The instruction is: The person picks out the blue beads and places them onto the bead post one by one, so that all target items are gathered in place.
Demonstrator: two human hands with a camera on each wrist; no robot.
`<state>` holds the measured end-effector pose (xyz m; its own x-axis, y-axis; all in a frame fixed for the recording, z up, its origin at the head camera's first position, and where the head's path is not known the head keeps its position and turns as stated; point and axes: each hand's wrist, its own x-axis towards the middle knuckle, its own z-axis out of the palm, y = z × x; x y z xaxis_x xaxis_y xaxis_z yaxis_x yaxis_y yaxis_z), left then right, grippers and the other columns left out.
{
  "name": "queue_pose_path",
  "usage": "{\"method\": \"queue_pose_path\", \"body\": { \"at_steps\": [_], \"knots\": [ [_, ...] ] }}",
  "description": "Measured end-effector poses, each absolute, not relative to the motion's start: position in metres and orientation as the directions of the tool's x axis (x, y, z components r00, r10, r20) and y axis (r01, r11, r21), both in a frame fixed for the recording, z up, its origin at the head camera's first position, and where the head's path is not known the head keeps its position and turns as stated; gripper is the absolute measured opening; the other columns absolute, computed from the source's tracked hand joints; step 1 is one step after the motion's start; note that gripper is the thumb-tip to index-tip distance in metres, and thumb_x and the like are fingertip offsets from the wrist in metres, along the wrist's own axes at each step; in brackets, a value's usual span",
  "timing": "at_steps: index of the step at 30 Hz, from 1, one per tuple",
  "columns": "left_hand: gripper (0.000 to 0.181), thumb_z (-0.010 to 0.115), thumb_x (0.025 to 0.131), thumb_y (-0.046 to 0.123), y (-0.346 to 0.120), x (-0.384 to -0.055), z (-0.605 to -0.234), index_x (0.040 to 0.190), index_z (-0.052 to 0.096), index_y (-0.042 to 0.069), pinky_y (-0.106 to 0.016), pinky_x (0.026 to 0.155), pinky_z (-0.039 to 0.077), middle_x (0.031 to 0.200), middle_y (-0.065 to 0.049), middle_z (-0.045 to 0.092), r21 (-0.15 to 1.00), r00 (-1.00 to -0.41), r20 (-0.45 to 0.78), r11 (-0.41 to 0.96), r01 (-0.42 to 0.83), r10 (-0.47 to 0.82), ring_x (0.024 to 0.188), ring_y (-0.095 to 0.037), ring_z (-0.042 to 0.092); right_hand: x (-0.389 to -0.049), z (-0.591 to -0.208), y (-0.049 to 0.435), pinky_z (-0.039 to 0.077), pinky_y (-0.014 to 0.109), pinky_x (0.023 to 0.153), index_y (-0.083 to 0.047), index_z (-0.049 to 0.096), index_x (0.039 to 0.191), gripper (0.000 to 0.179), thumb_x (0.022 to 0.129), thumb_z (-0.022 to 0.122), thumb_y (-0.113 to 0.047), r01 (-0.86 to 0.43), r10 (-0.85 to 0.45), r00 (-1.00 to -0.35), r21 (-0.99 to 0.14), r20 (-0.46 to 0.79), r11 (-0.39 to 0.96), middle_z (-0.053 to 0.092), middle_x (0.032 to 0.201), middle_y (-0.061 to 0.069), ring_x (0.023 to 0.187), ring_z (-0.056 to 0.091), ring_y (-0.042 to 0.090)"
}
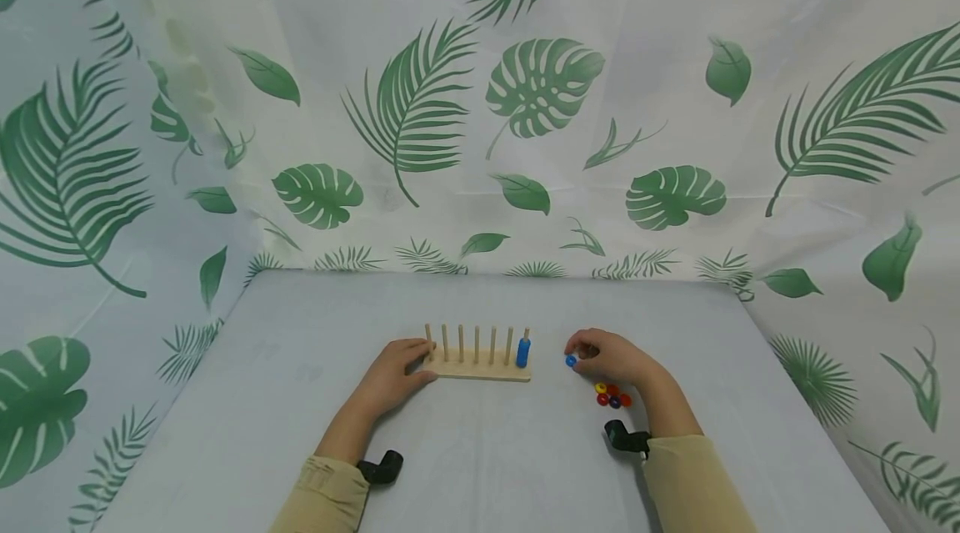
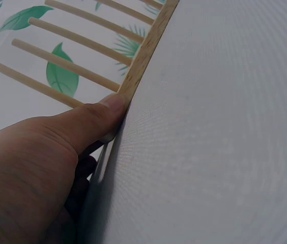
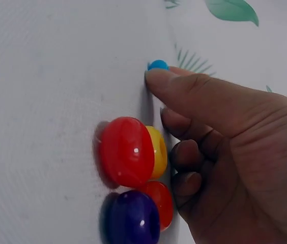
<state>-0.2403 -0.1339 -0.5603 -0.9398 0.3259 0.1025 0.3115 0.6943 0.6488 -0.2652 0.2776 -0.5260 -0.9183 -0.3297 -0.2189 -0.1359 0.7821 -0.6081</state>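
A wooden peg board (image 1: 480, 369) with a row of upright pegs stands mid-table. Its rightmost peg carries a stack of blue beads (image 1: 522, 354); the other pegs are bare. My left hand (image 1: 396, 370) grips the board's left end, and in the left wrist view the thumb lies along the front edge of the base. Between thumb and forefinger my right hand (image 1: 611, 356) pinches a light blue bead (image 3: 159, 64), right of the board. Just below that hand lie several loose beads: a red bead (image 3: 126, 151), a yellow bead (image 3: 157, 152) and a dark blue bead (image 3: 134, 218) among them.
A pale cloth (image 1: 495, 466) covers the table. Behind it and at both sides hang white sheets (image 1: 600, 7) printed with green leaves. Each wrist wears a black camera, the left camera (image 1: 382, 468) and the right camera (image 1: 624, 436).
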Motion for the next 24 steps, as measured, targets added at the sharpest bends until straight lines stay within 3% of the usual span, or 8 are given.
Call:
{"method": "queue_pose_path", "body": {
  "at_steps": [24],
  "knots": [
    [0.055,0.075,0.089,0.033,-0.1333,-0.2395,-0.5615,0.137,0.059,0.011,-0.050,0.116,0.037,0.141,-0.008,0.057,0.644,-0.943,0.107,0.700,0.308,0.315,0.137,-0.032,0.047,-0.2632,-0.5230,0.2741,0.048,0.031,0.075,-0.019,0.064,0.098,0.013,0.089,0.073,-0.021,-0.125,-0.300,-0.930,-0.583,-0.213,0.803,0.058,0.093,0.000,0.087,0.052,0.018]
  ]
}}
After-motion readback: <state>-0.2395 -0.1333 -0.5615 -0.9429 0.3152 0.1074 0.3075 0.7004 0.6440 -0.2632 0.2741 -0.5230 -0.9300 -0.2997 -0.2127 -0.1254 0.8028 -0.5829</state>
